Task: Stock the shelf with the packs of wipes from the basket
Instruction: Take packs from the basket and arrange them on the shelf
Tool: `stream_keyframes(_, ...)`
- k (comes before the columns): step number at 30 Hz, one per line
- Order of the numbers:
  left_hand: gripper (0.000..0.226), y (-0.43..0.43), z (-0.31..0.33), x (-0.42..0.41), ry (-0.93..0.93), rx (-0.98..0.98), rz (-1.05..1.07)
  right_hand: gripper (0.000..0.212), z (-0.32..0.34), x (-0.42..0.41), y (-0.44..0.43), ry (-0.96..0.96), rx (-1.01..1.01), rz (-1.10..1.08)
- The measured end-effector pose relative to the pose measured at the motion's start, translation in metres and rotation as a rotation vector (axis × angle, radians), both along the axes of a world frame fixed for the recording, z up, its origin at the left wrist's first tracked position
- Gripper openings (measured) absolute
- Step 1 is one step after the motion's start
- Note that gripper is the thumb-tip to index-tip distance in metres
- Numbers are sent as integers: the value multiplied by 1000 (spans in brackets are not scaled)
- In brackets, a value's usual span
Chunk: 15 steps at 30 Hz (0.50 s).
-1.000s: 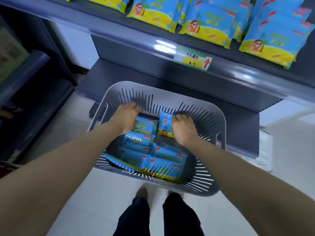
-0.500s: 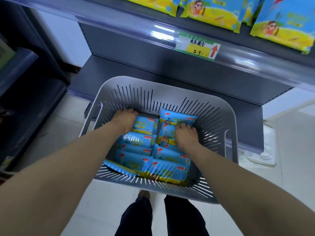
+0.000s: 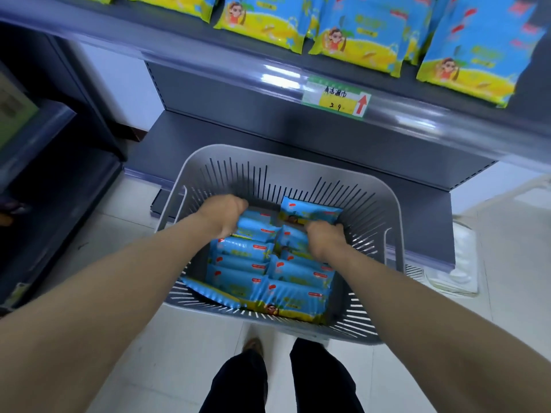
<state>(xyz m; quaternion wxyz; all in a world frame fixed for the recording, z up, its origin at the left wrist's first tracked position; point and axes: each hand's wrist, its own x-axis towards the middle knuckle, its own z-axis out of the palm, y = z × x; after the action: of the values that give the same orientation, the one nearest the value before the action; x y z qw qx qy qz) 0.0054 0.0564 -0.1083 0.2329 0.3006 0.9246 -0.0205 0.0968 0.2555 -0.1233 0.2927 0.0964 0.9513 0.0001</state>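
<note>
the person's dark trouser legs [image 3: 277, 380] and one shoe toe [image 3: 253, 345] show at the bottom edge over pale floor tiles [image 3: 155, 368]; the rest of the feet is cut off. both forearms reach forward into the grey slotted basket [image 3: 387, 222], which sits just in front of the shelving.

since half a second ago the left hand [image 3: 222, 214] has closed from lying flat on the stack into a fist curled around the top blue pack [image 3: 256, 226] at the far left of the load. the right hand [image 3: 325, 238] has also curled, its fingers pinching the near edge of the pack standing on edge [image 3: 310, 211] at the far right; how many packs each hand holds is hidden under the knuckles.

the basket holds two rows of blue and yellow packs of wipes [image 3: 268, 278], overlapping, with one slipped against the near left wall.

above, the shelf [image 3: 208, 58] carries more of the same packs [image 3: 360, 40] lying flat, their tops cut off by the frame. a green and yellow price label [image 3: 337, 96] with a red arrow is clipped to the shelf's front rail; its print is hard to read.
</note>
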Motion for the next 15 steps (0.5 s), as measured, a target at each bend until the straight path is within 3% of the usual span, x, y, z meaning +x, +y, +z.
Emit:
stream_keyframes(6,32,12,86,10,57,36,-54,33,98,-3,14,181,-60,21)
stream_keyframes(11,21,37,185,18,102,176,-83,36,200,-3,31,308,2,61)
stream_keyframes(15,29,74,251,20,182,330,-166,29,274,-3,58,451,65,81)
